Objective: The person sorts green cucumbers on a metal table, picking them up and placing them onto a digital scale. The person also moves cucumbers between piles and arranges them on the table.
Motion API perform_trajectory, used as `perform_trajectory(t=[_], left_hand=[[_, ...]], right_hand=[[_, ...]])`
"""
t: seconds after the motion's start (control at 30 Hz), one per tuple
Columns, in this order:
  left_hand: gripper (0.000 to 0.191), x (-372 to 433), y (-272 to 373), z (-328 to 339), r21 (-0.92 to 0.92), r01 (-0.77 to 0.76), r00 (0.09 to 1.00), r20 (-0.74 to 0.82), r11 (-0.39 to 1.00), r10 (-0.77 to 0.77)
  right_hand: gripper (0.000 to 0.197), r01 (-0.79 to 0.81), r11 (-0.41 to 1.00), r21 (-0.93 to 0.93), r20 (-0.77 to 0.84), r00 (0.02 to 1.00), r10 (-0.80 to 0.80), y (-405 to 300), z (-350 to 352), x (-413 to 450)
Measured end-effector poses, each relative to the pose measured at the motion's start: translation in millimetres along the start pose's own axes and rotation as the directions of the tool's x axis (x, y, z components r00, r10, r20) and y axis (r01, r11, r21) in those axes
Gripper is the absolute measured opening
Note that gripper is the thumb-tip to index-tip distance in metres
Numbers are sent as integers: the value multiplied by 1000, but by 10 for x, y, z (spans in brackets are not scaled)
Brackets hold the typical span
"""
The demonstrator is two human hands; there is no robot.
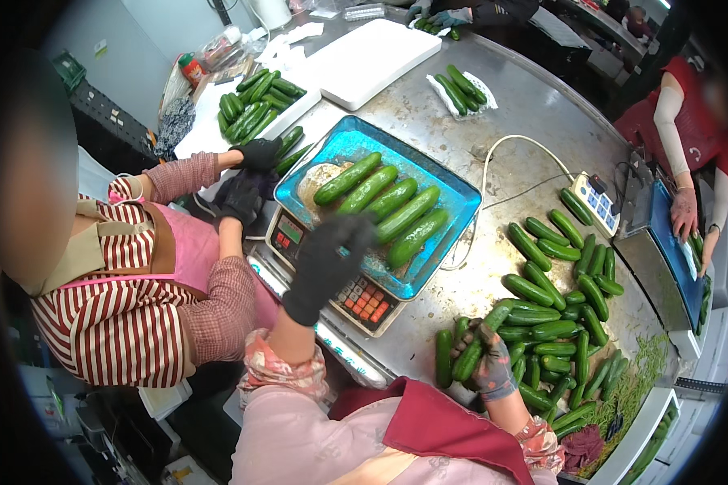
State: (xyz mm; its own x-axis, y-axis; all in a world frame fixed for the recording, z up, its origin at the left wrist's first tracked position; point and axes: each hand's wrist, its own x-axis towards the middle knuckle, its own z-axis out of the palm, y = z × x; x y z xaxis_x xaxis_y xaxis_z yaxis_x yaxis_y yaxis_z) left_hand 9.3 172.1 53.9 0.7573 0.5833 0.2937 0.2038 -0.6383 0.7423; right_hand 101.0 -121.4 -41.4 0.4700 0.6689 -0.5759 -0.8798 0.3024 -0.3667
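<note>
My left hand [330,264], in a black glove and blurred, is over the near edge of the blue scale tray [455,188]; its fingers and whether they hold anything cannot be made out. Several cucumbers [408,213] lie side by side in the tray, their lower ends close to that hand. The tray sits on a digital scale with a keypad [363,298]. My right hand [488,367], in a patterned, soiled glove, grips a cucumber [468,359] at the near edge of a large loose pile of cucumbers [537,330].
A co-worker's black-gloved hands [258,154] are left of the scale, beside a white tray [285,118] of cucumbers. Behind stand a white board [376,60] and a wrapped cucumber pack [461,91]. A cable leads to a power strip [594,203]. Another person works at a machine [667,236] on the right.
</note>
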Motion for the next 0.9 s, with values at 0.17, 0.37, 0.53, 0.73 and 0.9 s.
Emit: perform_trajectory(t=[0.17, 0.37, 0.53, 0.73, 0.9], left_hand=[[21, 206, -779, -362, -256, 74, 903, -393, 964, -174], [35, 471, -902, -135, 651, -138, 981, -12, 746, 193], [36, 568, -1025, -126, 358, 62, 994, -102, 932, -27], [30, 33, -335, 6, -595, -126, 987, -152, 794, 43], [38, -513, 212, 712, -732, 303, 932, 362, 610, -27]], right_hand=[[23, 14, 1000, -8, -92, 996, -14, -53, -141, -110], [24, 27, 993, -114, -82, 996, -37, 26, -197, -97], [29, 52, 991, -122, -45, 997, -58, 63, -178, -136], [23, 59, 991, -118, -50, 997, -65, 52, -337, -127], [31, 509, 728, -458, 153, 853, -500, -54, 235, -173]])
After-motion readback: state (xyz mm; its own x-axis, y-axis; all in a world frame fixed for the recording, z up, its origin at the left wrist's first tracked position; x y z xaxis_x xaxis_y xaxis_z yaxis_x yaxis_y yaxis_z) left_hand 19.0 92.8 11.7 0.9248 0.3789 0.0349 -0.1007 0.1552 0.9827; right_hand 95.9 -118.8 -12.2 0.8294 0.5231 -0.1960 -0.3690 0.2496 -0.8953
